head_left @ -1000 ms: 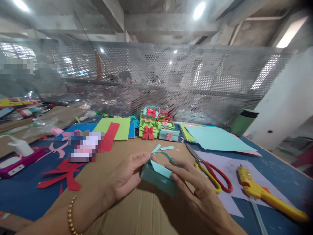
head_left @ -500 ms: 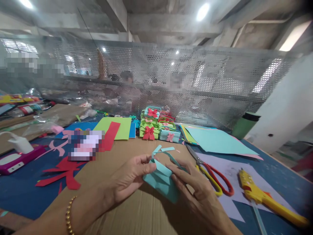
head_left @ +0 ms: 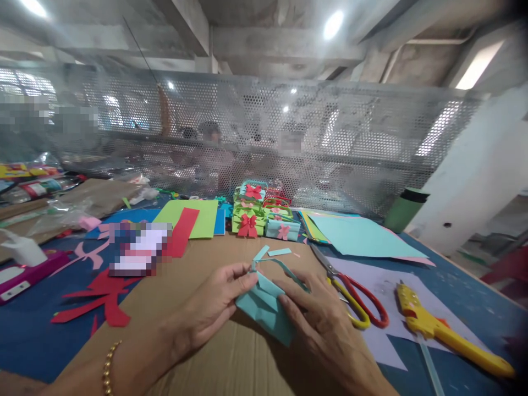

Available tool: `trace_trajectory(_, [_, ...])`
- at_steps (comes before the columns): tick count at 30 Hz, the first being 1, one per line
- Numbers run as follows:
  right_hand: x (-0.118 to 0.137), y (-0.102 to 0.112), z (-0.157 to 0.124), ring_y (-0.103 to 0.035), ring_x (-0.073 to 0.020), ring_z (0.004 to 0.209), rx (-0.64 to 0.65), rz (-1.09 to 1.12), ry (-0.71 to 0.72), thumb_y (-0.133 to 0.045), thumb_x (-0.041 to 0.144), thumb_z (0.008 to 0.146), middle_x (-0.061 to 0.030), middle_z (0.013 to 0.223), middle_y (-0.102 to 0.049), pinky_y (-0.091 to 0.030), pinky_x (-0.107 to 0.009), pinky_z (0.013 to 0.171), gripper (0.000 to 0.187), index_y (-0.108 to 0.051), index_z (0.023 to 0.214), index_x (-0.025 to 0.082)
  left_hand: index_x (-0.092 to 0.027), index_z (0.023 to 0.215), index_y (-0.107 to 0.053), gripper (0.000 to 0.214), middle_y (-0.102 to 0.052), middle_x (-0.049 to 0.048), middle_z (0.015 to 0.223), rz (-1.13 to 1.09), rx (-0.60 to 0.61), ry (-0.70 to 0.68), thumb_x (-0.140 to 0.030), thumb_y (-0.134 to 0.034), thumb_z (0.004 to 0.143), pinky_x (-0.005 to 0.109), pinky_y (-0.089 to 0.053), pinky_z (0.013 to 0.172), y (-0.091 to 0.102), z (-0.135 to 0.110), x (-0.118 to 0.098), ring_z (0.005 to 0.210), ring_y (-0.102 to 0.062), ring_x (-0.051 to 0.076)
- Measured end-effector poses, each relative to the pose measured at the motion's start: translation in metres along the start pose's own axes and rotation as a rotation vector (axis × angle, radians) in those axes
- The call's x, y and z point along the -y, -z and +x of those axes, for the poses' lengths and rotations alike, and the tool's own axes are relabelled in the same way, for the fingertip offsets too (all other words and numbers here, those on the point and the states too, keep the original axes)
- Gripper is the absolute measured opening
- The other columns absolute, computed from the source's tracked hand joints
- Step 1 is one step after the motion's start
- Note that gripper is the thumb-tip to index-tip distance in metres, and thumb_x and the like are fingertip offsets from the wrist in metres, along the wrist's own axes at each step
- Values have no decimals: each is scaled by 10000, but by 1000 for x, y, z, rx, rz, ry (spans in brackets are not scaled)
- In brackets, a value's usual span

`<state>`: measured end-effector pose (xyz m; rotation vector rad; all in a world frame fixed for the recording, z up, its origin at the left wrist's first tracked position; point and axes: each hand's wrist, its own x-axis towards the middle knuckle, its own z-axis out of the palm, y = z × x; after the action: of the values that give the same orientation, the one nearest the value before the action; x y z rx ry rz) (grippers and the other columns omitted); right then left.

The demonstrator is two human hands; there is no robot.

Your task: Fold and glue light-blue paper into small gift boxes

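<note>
A small light-blue folded paper bag [head_left: 264,308] is held tilted above the cardboard, with a thin blue paper strip [head_left: 285,266] arching over its top edge. My left hand [head_left: 218,302] pinches the bag's upper left corner and the strip's end between thumb and fingers. My right hand [head_left: 319,311] grips the bag's right side, its fingers over the edge and against the strip's other end; the thumb is partly hidden. Behind the bag, two short blue paper scraps lie on the cardboard. Finished little paper bags with bows [head_left: 248,220] stand farther back, green and blue.
Scissors [head_left: 363,300] with red and yellow handles and a yellow glue gun [head_left: 433,324] lie at right. Blue paper sheets [head_left: 367,236] and a green bottle [head_left: 406,212] are behind them. At left are red paper cutouts [head_left: 103,297] and a purple power strip [head_left: 33,275].
Both hands keep their hold on the paper bag, which stays nearly in place. The whole view has shifted slightly, so everything appears a little farther left.
</note>
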<state>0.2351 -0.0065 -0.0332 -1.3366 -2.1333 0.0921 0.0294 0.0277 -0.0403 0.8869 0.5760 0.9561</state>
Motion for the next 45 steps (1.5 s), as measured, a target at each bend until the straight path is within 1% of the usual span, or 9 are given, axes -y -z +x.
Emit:
trace_trajectory(6, [3, 1, 0, -586, -297, 1067, 11, -26, -3, -428, 330, 1018, -100, 1216, -642, -479, -532, 902, 313, -705, 1163, 317, -119, 922, -720, 250, -686, 46, 826, 21, -48, -3, -289, -815, 765, 242, -475, 715, -2, 0, 0, 734, -607, 132])
trace_trajectory(11, [4, 1, 1, -592, -306, 1055, -16, -81, 30, -430, 320, 1010, -111, 1215, -656, -484, -530, 884, 308, -720, 1112, 292, -129, 987, -710, 250, -696, 54, 878, 81, -37, -6, -286, -762, 799, 249, -472, 731, -1, 1, 1, 763, -608, 137])
trace_trajectory(17, [6, 3, 1, -602, -295, 1013, -21, -101, 20, -459, 288, 998, -100, 1201, -663, -488, -506, 855, 293, -715, 1141, 306, -131, 939, -676, 276, -661, 29, 851, 91, -66, -2, -269, -795, 732, 252, -462, 729, -3, 1, -1, 752, -586, 131])
trace_trajectory(22, [5, 0, 1, -598, -301, 1015, -21, -128, 57, -449, 274, 1000, -112, 1214, -668, -480, -520, 860, 304, -734, 1108, 271, -139, 927, -663, 266, -632, 12, 826, 96, -65, 7, -254, -772, 713, 250, -439, 717, -4, 0, -3, 740, -560, 127])
trace_trajectory(27, [0, -8, -2, -604, -288, 998, -146, -105, 116, -490, 219, 972, -110, 1148, -684, -487, -493, 841, 306, -716, 1166, 291, -134, 941, -674, 256, -630, 23, 835, 96, -47, 9, -215, -721, 703, 258, -425, 703, -5, -2, -2, 727, -540, 129])
trace_trajectory(32, [-3, -13, -3, -589, -261, 1047, -236, -40, 207, -453, 122, 980, -77, 1194, -660, -497, -445, 852, 469, -617, 1335, 380, -113, 986, -699, 276, -614, 28, 813, 92, 21, 6, -166, -649, 719, 256, -408, 694, -4, -2, 0, 737, -525, 134])
trace_trajectory(36, [-2, -12, -1, -600, -275, 1050, -269, -119, 279, -447, 63, 963, -96, 1192, -656, -502, -456, 848, 500, -629, 1330, 351, -116, 1015, -707, 284, -611, 31, 834, 81, 29, 5, -148, -619, 746, 259, -411, 697, -1, -1, 1, 744, -518, 135])
trace_trajectory(39, [0, -9, 0, -606, -287, 1043, -258, -207, 316, -451, 58, 959, -115, 1229, -650, -508, -459, 829, 510, -602, 1365, 327, -128, 980, -717, 263, -605, 27, 827, 65, 6, 21, -150, -628, 734, 255, -412, 688, -1, -1, 2, 739, -514, 134])
trace_trajectory(45, [0, -7, -5, -574, -327, 1128, -210, -327, 313, -459, 44, 918, -134, 1372, -589, -498, -506, 849, 545, -584, 1379, 307, -150, 921, -732, 224, -631, 42, 850, 1, 4, 47, -179, -624, 727, 283, -449, 698, 0, -1, 0, 744, -524, 154])
